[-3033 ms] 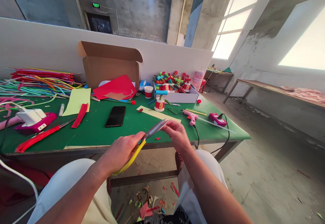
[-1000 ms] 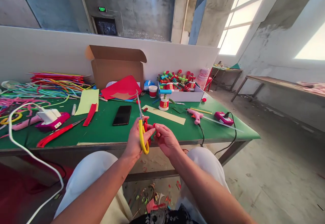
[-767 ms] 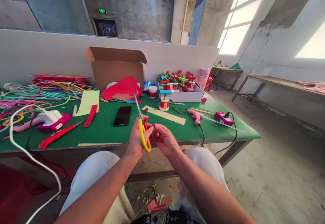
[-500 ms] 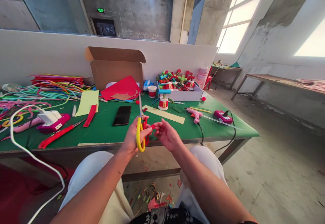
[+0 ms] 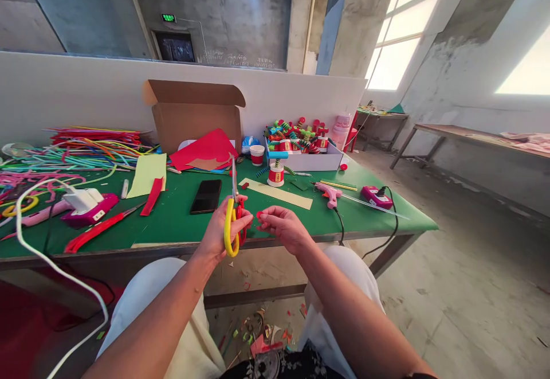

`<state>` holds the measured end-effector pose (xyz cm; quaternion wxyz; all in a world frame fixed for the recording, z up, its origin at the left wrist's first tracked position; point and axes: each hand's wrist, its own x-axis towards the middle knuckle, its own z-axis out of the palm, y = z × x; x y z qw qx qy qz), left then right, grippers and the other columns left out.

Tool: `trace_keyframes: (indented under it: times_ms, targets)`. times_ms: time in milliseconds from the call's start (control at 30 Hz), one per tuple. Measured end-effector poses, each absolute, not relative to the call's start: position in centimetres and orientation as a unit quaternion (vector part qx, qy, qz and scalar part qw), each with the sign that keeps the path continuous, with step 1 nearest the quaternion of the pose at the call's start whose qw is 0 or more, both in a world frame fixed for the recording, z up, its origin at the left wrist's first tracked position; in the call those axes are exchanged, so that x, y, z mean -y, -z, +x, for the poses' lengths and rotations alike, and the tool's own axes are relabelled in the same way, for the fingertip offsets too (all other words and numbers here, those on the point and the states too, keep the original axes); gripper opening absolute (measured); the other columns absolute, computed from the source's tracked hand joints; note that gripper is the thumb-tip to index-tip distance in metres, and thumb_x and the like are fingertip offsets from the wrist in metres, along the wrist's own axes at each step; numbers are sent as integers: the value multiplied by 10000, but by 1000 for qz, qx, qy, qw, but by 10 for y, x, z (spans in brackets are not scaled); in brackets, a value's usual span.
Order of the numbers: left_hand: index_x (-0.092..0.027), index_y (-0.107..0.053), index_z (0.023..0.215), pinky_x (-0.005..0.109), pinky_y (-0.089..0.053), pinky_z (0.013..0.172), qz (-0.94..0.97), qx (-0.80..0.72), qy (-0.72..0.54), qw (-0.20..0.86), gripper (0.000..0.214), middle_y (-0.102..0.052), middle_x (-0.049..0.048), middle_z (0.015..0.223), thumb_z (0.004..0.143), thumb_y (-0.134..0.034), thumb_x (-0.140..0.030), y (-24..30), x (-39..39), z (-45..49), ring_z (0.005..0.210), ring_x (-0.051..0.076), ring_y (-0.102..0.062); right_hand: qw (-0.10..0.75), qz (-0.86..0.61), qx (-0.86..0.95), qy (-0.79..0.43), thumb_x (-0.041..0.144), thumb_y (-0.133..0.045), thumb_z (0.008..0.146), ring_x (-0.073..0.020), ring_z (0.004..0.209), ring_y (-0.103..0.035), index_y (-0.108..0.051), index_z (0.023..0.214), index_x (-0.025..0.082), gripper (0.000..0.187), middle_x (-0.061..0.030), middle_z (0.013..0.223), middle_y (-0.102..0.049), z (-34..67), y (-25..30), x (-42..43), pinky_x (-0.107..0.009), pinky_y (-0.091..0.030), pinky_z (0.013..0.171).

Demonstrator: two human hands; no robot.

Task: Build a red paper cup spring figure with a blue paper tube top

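My left hand [image 5: 220, 227] is closed around scissors [image 5: 232, 218] that have a yellow and a red handle loop; their blades point up and away from me. Between the fingertips of my right hand [image 5: 285, 227] is a small red piece [image 5: 259, 215], probably paper or felt. The two hands are a little apart above the table's front edge. Beyond them stands a small red-and-white cup figure [image 5: 275, 174] with a spring and a blue bar on top. A pale yellow strip [image 5: 279, 194] lies just in front of it.
A black phone [image 5: 206, 196] lies left of the hands. Further left are red-handled scissors [image 5: 98, 230], a power strip [image 5: 91, 210] and many pipe cleaners [image 5: 86, 149]. To the right sit a pink glue gun [image 5: 330, 193] and a white box [image 5: 309, 163] of finished-looking figures.
My hands have moved apart. The red piece, earlier between both hands' fingers, is now in my right hand alone, and the scissors have shifted slightly left.
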<state>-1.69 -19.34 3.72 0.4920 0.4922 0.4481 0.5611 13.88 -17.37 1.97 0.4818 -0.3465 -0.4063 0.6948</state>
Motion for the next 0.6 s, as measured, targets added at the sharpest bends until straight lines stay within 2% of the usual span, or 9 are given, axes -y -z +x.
trace_keyframes:
  times_ms: [200,333,467,600]
  targets:
    - [-197,-520,1040,269,-500,672,480,-435,-576,498,571,-604,-57,698,559,-788,-350,-34,194,-9,629,110,-594,509,-338,323,-723,272,-894,483,-47,522,-478,-696,635,169,270,47,609,-631,132,-15,176,-268,-514,734]
    - [-197,-513,1043,261,-500,699,468,-428,-593,496,593,-589,-61,687,550,-804,-352,-34,194,-6,661,111,-600,520,-333,321,-718,282,-892,484,-46,527,-480,-719,645,167,263,37,629,-649,126,-12,179,-240,-502,694]
    - [-202,-523,1045,254,-495,654,492,-431,-577,488,557,-571,-67,687,574,-785,-341,-35,193,-12,631,109,-590,511,-331,351,-711,280,-876,517,-54,549,-519,-723,656,167,236,24,647,-666,128,-14,178,-242,-498,707]
    - [-192,-539,1050,224,-459,593,531,-437,-517,510,524,-583,-55,682,597,-775,-307,-37,193,-19,599,100,-569,481,-348,412,-691,377,-815,622,-72,608,-572,-758,771,164,266,-6,701,-698,137,-20,176,-256,-492,742]
